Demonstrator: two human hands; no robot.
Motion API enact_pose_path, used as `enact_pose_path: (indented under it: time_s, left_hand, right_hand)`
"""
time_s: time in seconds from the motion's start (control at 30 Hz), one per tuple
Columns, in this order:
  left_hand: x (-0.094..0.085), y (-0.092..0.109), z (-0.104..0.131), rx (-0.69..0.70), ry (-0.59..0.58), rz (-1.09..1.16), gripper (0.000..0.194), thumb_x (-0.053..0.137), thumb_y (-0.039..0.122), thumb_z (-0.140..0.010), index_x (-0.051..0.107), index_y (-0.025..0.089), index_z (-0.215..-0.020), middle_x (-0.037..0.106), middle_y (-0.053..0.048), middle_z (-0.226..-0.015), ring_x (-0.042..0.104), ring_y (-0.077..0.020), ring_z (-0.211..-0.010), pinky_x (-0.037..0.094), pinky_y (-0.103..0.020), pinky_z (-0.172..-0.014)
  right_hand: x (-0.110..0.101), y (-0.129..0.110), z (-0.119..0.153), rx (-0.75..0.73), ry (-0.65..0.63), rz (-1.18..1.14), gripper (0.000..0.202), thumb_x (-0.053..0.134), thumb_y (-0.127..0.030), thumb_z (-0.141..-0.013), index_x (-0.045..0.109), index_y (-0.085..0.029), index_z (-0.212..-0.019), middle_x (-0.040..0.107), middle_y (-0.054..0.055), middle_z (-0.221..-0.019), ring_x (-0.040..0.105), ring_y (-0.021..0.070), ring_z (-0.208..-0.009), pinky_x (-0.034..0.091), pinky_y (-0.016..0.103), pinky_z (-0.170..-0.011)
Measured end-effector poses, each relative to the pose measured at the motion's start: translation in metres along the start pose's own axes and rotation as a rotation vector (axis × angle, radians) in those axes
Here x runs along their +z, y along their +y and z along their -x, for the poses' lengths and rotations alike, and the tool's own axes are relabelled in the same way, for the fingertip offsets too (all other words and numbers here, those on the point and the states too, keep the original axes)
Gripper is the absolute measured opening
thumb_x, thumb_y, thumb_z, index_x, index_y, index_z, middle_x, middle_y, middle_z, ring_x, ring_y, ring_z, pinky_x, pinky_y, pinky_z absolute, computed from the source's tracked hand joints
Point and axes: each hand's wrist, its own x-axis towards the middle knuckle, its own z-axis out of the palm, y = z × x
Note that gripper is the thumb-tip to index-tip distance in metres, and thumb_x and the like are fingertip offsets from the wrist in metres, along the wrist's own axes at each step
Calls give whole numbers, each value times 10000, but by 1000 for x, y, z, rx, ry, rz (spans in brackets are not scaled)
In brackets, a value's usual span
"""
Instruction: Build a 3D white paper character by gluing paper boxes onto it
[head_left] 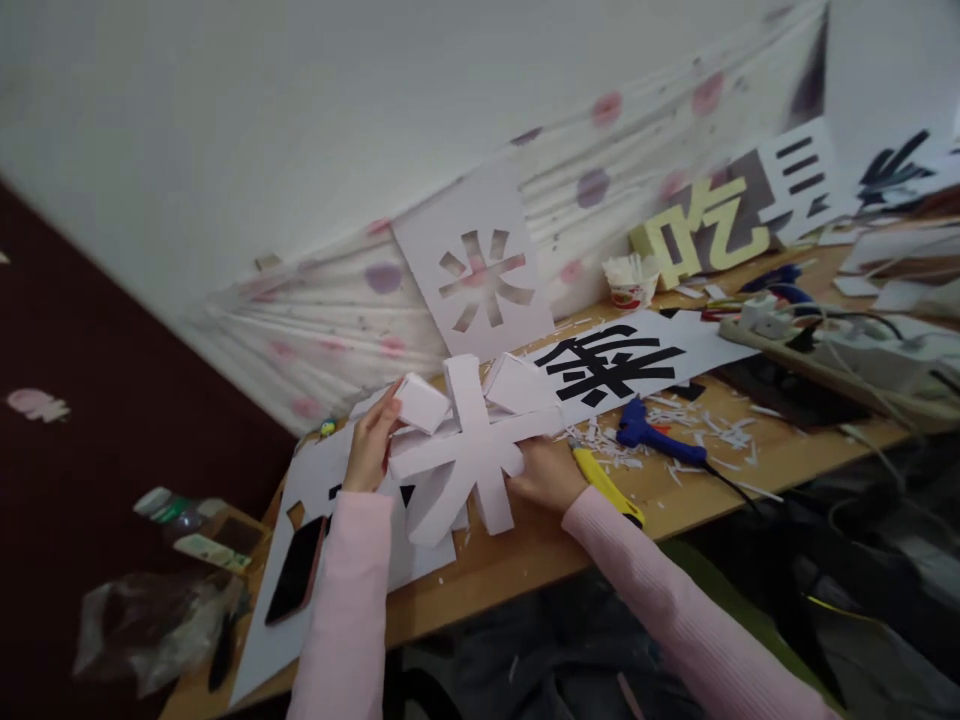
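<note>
A white three-dimensional paper character (pixel 480 445) is held up above the front of the table. My left hand (pixel 373 445) grips a small white box-like piece (pixel 424 403) at its upper left, fingers closed round the edge. Another white block-like piece (pixel 514 382) sits at the upper right. At the lower right side, my right hand (pixel 551 472) is closed on the paper character, its fingertips hidden behind it. Behind stands a white sheet (pixel 517 215) with the same character shape cut out, leaning on the wall.
A blue glue gun (pixel 660 437), yellow cutter (pixel 607 487) and paper scraps lie right of my hands on the wooden table (pixel 495 590). A phone (pixel 298 570) and bottle (pixel 202 528) are left. A power strip (pixel 847 370) and yellow characters (pixel 701 232) stand right.
</note>
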Motion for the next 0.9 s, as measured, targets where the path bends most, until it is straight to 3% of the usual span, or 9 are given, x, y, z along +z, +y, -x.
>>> enact_pose_path:
  time_s: [0.17,0.3,0.43,0.67,0.8,0.9]
  left_hand:
    - [1,-9,-2,10,14,-15,802,646,674,-765,504,221,-1411,586,-150,-1383,624,-306,-1170,545,-407,-910]
    - [-2,-17,2,98,90,-13,793,598,677,-800,400,304,-1471,535,-112,-1440,558,-278,-1259,536,-367,-907]
    - [-5,-27,11,178,190,-47,625,627,558,-839,498,306,-1396,502,-67,-1469,507,-243,-1304,501,-310,-940]
    - [-4,-43,23,56,235,-59,486,576,571,-850,667,226,-1180,694,-67,-1196,593,-268,-1193,481,-385,-988]
    - [-3,-34,29,38,273,-78,429,600,546,-833,703,213,-1083,715,-63,-1120,612,-270,-1151,488,-378,-969]
    - [3,-19,32,92,229,-110,506,653,494,-814,617,263,-1263,664,-70,-1258,586,-270,-1206,491,-379,-966]
  right_hand:
    - [1,5,-1,-35,59,-45,541,648,-248,-689,627,-112,-1212,676,189,-1181,643,335,-1037,480,389,-893]
    - [4,10,-6,-52,64,-75,523,642,-261,-690,633,-98,-1187,683,196,-1151,641,342,-1039,495,397,-891]
    - [7,13,-8,-73,71,-106,513,633,-255,-701,626,-96,-1189,674,197,-1163,621,348,-1076,480,420,-939]
    - [10,17,-4,-116,94,-164,494,637,-219,-688,630,-94,-1166,656,207,-1192,596,369,-1121,495,454,-935]
    - [10,18,-4,-139,113,-188,521,647,-193,-669,626,-85,-1178,644,211,-1218,571,372,-1163,485,458,-961]
    - [11,19,-4,-145,123,-212,532,646,-191,-667,624,-109,-1191,640,195,-1240,572,370,-1168,484,468,-964]
